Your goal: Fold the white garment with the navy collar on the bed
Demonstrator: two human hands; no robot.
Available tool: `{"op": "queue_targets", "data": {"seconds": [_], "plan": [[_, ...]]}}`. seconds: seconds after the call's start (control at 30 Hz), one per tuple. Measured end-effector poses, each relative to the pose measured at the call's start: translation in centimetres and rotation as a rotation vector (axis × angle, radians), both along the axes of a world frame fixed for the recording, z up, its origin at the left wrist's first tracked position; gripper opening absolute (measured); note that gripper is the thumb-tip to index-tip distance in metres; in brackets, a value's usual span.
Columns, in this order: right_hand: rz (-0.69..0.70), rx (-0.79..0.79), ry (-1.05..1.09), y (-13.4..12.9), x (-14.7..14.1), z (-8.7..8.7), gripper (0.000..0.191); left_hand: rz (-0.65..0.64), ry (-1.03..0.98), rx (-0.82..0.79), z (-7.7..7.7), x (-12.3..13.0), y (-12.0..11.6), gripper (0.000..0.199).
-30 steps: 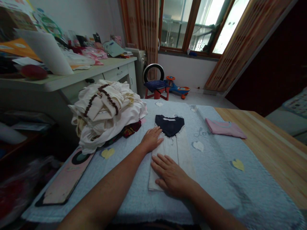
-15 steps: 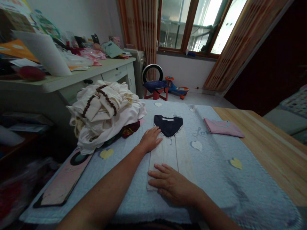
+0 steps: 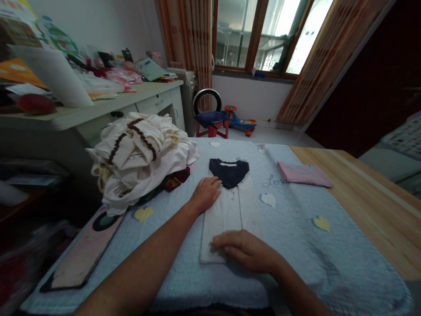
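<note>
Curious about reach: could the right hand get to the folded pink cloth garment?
Probably, perhaps with a lean: only the flat white cloth garment and blue patterned blanket lie between the right hand and pink garment.

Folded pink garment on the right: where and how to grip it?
Probably mid-way along the near long edge of the pink garment, right hand from the near side, fingers under, thumb on top: it lies flat, folded narrow, that edge facing the wearer.

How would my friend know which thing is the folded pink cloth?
Find the big blue cover. At its right side, by the bare wood, lies the folded pink cloth. Its pale blue trim sets it apart from the dark-collared white garment.
</note>
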State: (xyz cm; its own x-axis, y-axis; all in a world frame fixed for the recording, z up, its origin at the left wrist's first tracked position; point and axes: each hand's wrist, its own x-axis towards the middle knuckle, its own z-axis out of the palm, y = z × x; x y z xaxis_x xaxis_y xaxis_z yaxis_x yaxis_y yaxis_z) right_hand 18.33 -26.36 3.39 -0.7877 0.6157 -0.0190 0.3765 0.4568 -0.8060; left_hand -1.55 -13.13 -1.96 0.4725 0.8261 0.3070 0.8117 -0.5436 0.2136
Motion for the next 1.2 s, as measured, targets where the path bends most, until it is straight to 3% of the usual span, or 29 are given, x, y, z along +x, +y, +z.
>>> {"op": "queue_targets", "data": {"seconds": [0.1,0.2,0.4,0.73,0.9,1.0,1.2], "plan": [[-0.256,0.168,-0.053,1.0,0.5,-1.1,0.042,-0.066,-0.016,0.013,0.5,0.2,-0.4,0.024],[-0.333,0.283,-0.215,1.5,0.4,-2.3,0.052,-0.115,-0.029,-0.015,0.6,0.2,-0.6,0.020],[-0.307,0.309,-0.350,1.0,-0.3,-2.6,0.059,-0.126,-0.026,-0.046,0.6,0.2,-1.1,0.025],[-0.206,0.222,-0.252,-0.5,1.6,-2.3,0.054,-0.094,0.027,-0.034,0.8,0.7,-1.4,0.029],[-0.186,0.154,-0.125,-0.2,2.9,-1.5,0.039,-0.094,0.033,-0.030,0.7,0.8,-1.5,0.029],[-0.293,0.178,-0.097,1.4,3.6,-1.8,0.037,-0.094,0.033,-0.013,0.5,1.0,-1.4,0.028],[-0.613,0.492,-0.324,4.9,4.2,-5.0,0.051,-0.120,-0.027,0.038,0.0,2.0,-1.5,0.035]]}}
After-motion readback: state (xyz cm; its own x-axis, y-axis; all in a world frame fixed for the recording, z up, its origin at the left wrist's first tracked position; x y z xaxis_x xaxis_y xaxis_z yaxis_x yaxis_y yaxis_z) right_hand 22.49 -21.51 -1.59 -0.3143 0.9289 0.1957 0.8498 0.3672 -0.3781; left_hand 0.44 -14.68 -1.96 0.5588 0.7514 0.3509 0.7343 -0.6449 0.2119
